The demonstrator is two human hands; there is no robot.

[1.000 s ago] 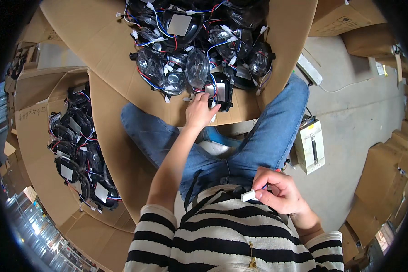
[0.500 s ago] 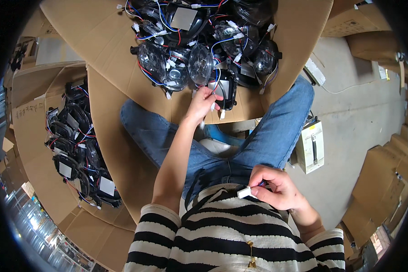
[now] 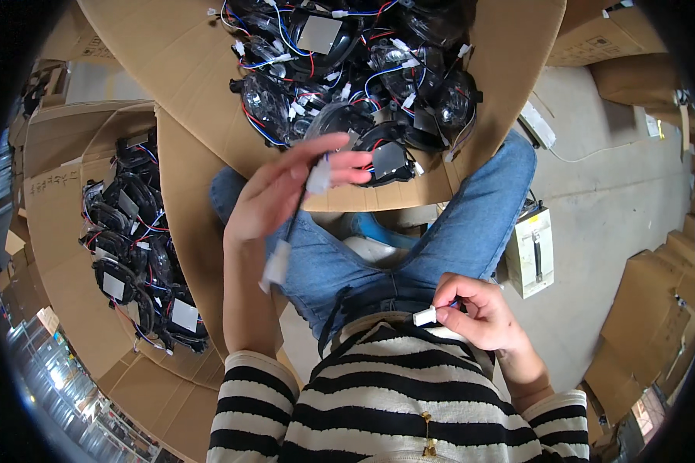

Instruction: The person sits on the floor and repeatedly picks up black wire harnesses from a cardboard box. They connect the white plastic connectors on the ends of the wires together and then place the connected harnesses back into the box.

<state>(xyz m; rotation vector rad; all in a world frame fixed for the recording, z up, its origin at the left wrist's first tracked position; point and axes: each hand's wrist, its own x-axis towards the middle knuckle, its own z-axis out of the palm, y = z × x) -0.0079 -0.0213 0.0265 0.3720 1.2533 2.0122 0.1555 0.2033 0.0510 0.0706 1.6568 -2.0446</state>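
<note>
My left hand (image 3: 274, 189) is over the near edge of the cardboard box (image 3: 201, 116), blurred, with its fingers stretched out and apart. A dark cable (image 3: 293, 220) with a white connector (image 3: 276, 266) at its lower end crosses by the palm, smeared by motion; whether the hand still touches it I cannot tell. Just past the fingertips lies a black lamp unit (image 3: 390, 162) with a grey square plate. Close to my waist, my right hand (image 3: 479, 312) is closed in a pinch on a white plug connector (image 3: 425, 316) with red and blue wires.
Several clear-lensed lamps (image 3: 266, 100) with wires and white connectors fill the box before me. To the left, another carton (image 3: 62, 208) holds more black lamps (image 3: 120, 266). A white case with a black handle (image 3: 531, 251) and a power strip (image 3: 538, 126) are on the floor at right.
My left hand has moved left and back from the lamp, its fingers opening from a pinch. The nearest lamps have shifted or turned. My right hand has barely moved, still pinching the connector.
</note>
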